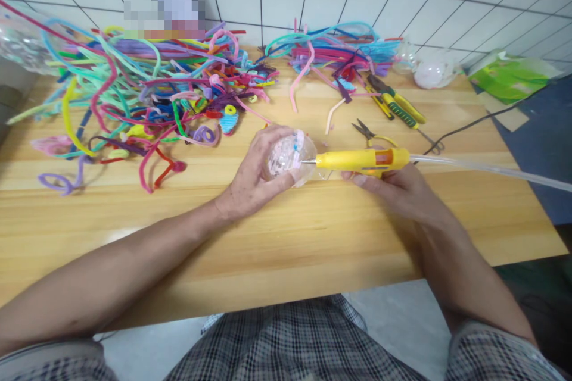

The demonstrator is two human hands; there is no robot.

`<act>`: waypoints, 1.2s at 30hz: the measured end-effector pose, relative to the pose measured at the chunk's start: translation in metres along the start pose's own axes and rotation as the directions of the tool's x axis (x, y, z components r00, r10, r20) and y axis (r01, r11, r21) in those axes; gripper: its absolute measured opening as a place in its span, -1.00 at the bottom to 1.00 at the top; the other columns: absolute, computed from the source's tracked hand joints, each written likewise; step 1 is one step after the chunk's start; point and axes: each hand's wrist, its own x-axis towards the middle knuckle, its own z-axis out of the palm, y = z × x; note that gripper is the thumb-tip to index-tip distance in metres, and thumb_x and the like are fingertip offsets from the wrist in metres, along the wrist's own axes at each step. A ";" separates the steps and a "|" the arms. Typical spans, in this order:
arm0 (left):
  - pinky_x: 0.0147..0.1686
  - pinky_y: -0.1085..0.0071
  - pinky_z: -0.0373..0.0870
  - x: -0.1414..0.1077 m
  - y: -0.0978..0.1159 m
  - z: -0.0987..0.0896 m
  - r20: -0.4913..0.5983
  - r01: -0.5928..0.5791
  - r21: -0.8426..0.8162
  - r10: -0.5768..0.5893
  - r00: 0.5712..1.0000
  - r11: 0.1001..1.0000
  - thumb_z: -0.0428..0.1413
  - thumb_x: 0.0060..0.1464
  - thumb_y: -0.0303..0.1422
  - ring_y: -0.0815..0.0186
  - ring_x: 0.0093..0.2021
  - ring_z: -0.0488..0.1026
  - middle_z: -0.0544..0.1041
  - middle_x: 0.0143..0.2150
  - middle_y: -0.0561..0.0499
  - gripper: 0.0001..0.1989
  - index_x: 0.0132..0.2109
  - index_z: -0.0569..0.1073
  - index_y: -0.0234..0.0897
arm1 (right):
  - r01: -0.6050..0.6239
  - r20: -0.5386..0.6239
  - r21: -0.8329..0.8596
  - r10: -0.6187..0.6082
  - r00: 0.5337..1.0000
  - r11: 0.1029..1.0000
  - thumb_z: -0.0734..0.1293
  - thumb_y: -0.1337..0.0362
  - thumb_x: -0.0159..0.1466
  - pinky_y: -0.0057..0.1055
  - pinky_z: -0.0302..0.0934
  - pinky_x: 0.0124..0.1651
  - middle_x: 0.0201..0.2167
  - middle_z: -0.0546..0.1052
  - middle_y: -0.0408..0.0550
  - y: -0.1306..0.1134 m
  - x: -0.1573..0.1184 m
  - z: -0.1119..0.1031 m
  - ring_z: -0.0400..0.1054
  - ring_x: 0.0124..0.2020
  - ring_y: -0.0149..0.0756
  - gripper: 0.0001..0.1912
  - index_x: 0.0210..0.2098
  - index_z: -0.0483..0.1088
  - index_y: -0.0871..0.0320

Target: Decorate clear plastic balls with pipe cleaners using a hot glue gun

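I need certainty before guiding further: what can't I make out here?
Head view: clear ball, side hidden by left hand.
Head view: yellow glue gun, grip hidden by right hand.
Head view: clear rod, far end cut off by right edge.
Head view: nozzle, too small and blurred to tell whether it touches the ball.

Clear roundish plastic pc is sitting in the L hand, showing shiny whitish bits thru its wall, w/ pinkish + blue bits running down its R side. Yellow glue gun is lying approx level in the R hand, metal nozzle pointing L at the pinkish part (can't tell if it's touching tbh), clear tube trailing off the back.
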 end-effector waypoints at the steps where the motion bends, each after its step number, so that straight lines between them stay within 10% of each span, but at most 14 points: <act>1: 0.60 -0.26 0.32 0.000 0.000 0.000 0.002 0.001 0.001 -0.001 1.000 1.000 0.29 0.46 -0.01 -0.12 0.52 0.40 0.45 0.46 -0.17 -0.36 0.53 0.31 0.05 | 0.010 0.002 -0.008 -0.010 1.000 1.000 0.52 -0.13 0.46 -0.14 0.52 -0.04 -0.19 0.71 -0.10 0.000 0.000 0.000 0.58 -0.15 -0.09 -0.70 -0.08 0.70 -0.07; 36: 0.55 -0.23 0.37 0.000 0.001 0.001 -0.014 0.014 -0.020 -0.014 1.000 1.000 0.30 0.45 -0.03 -0.11 0.51 0.41 0.46 0.45 -0.18 -0.38 0.51 0.33 0.03 | -0.036 -0.023 0.006 0.037 0.999 0.999 0.55 -0.15 0.42 -0.16 0.49 -0.13 -0.31 0.61 -0.10 0.002 0.000 0.001 0.49 -0.24 -0.12 -0.66 -0.23 0.62 -0.04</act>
